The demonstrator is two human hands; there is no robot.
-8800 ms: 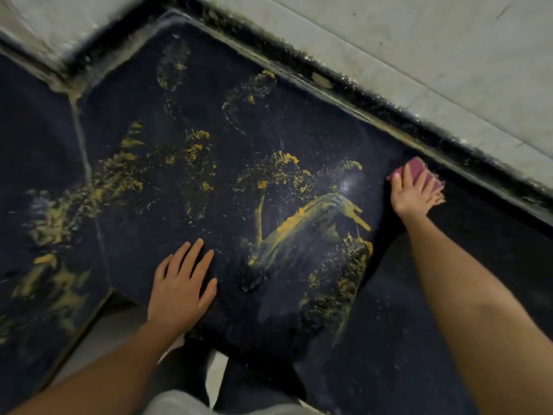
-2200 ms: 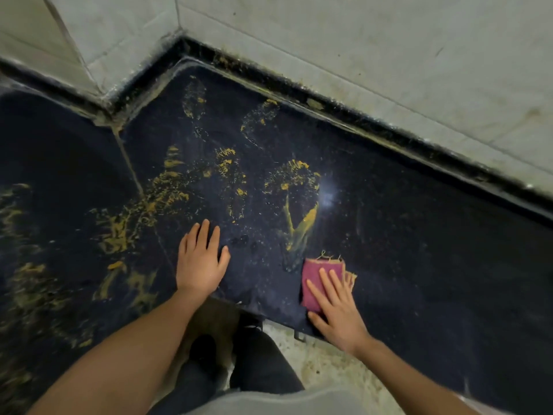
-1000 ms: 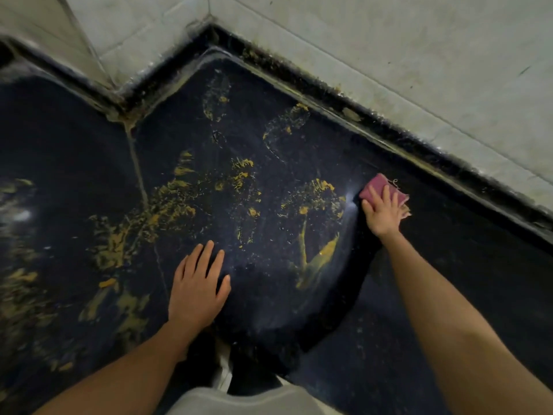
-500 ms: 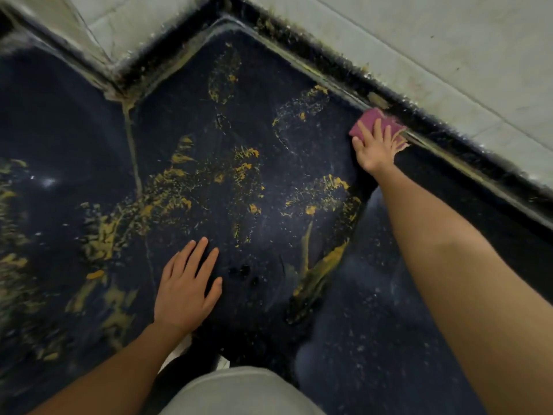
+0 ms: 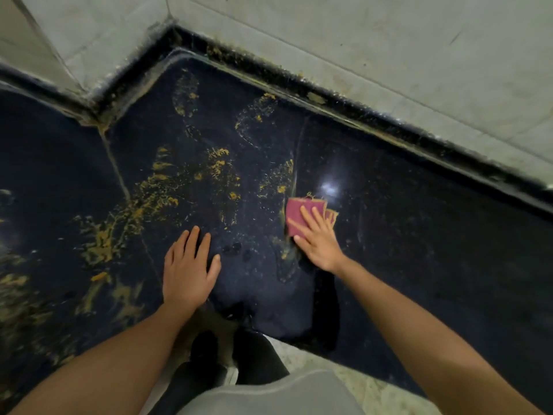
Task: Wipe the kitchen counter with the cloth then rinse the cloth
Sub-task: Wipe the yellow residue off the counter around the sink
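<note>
The head view shows one cloth (image 5: 300, 211), two hands and one dark counter (image 5: 419, 241) that turns a corner beneath a pale tiled wall (image 5: 359, 40). One seam (image 5: 118, 172) runs across the counter left of centre. The yellow smears (image 5: 155, 190) lie in many scattered patches on the left and middle of the counter, too broken up to count; the right part shows only fine specks. One bright reflection (image 5: 328, 188) sits just beyond the cloth.

The left hand (image 5: 188, 271) lies flat on the counter near its front edge, palm down, fingers straight and close together, thumb out to the right, holding nothing. The right hand (image 5: 317, 238) is to the right of it, a gap between the two. It presses the pink cloth onto the counter with straight, spread fingers – not curled round it. The folded cloth lies in the middle of the counter, its frayed edge showing past the fingertips – right beside the nearest yellow streak
</note>
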